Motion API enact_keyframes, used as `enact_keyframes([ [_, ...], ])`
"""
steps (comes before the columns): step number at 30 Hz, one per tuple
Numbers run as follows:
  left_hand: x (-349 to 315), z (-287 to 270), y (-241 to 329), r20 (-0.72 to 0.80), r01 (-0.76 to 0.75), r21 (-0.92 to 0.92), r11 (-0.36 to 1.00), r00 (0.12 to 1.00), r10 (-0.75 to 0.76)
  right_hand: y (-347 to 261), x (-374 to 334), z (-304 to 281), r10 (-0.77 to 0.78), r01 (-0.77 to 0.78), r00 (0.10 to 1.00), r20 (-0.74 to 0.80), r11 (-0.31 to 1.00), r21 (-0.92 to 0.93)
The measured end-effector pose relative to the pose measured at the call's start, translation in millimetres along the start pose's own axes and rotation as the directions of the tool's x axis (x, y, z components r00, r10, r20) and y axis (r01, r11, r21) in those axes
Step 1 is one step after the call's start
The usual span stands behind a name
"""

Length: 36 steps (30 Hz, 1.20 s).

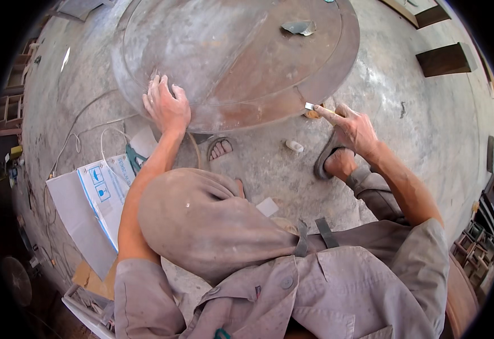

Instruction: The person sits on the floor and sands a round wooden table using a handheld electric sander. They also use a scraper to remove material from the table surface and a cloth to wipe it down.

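A round brown tabletop (258,62), coated in pale dust, lies in front of me. A seam runs across it and a groove follows its rim. My left hand (169,106) rests on its near left edge, dusty fingers slightly apart, holding nothing. Closed around a small scraper (309,106), my right hand (355,131) is at the near right rim, with the index finger stretched along the tool. The flat metal blade meets the tabletop's edge, close to a dark crack. Farther back on the top lies a dark, curled scrap (299,27).
The concrete floor (394,107) holds a small pale bottle-like object (294,146) and a white square piece (267,207). Flattened cardboard (83,209) and thin cords lie at left. Dark wooden blocks (443,60) stand at right. My sandalled feet are under the near rim.
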State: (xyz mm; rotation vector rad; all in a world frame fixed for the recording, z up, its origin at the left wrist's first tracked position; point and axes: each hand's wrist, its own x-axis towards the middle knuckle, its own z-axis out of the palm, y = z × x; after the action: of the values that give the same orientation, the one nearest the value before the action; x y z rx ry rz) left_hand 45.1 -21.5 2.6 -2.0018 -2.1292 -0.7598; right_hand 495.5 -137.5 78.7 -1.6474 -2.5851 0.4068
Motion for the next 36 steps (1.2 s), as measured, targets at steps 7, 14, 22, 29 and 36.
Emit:
enact_keyframes([
  [7,2.6,1.4,-0.6,-0.029,-0.02,-0.002,1.0,0.999,0.02,-29.1,-6.2,13.8,0.126,-0.125,0.985,-0.12,0.992,0.015],
  [14,2.0,1.7,-1.4,-0.021,-0.015,-0.006,1.0,1.0,0.015,-38.9,-7.2,19.9,0.203,-0.204,0.972,-0.116,0.979,0.007],
  [22,0.3,0.8,0.8,-0.01,-0.006,-0.009,1.0,1.0,0.006,-40.3,-2.7,17.6,0.203,-0.205,0.973,-0.112,0.979,-0.004],
  [29,1.3,0.4,1.4,0.0,-0.006,-0.016,1.0,1.0,0.006,-43.0,2.8,20.0,0.212,-0.207,0.965,-0.153,0.977,0.053],
  [36,1.9,1.0,2.2,0.007,0.008,-0.014,1.0,1.0,-0.008,-43.1,-0.9,19.8,0.221,-0.219,0.966,-0.134,0.975,0.032],
])
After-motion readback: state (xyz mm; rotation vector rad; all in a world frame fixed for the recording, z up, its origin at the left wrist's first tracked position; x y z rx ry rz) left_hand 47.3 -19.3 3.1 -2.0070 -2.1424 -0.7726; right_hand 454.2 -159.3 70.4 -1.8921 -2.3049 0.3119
